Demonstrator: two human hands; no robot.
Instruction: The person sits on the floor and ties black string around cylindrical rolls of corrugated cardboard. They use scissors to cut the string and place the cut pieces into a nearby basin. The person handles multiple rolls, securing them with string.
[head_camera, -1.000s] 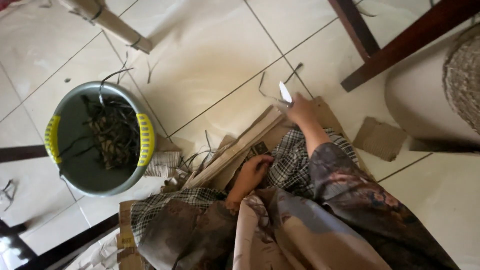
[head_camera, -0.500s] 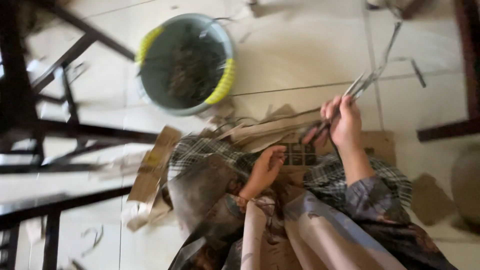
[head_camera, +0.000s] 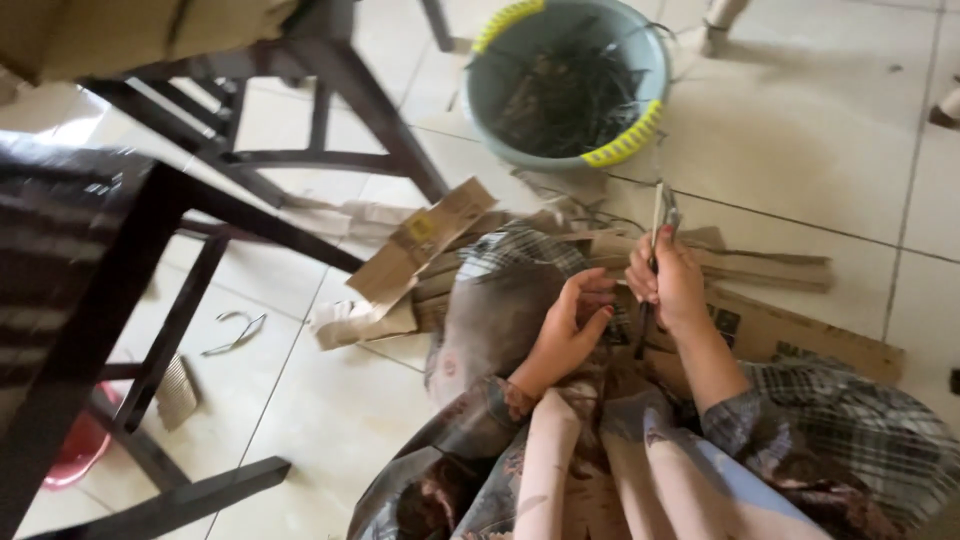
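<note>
My right hand (head_camera: 672, 282) is closed around a knife (head_camera: 664, 215) together with a thin pale strip, both held upright above my lap. My left hand (head_camera: 570, 325) is just to its left, fingers curled and apart, with nothing clearly in it, close to the lower end of the strip. I sit on the tiled floor with checked cloth (head_camera: 510, 270) over my knees. Flattened cardboard pieces (head_camera: 790, 335) lie under and around my legs. A grey basin with yellow grips (head_camera: 570, 80) holding dark strips stands on the floor ahead.
Dark wooden chair legs and rails (head_camera: 200, 200) fill the left side, with a cushion above. Torn cardboard (head_camera: 420, 240) and a curled scrap (head_camera: 235, 335) lie on the tiles. A red object (head_camera: 75, 450) sits at the lower left.
The view has swung, so the basin now sits further right and the chairs fill the left. My right hand brought the knife closer in, and my left hand rose toward it.
</note>
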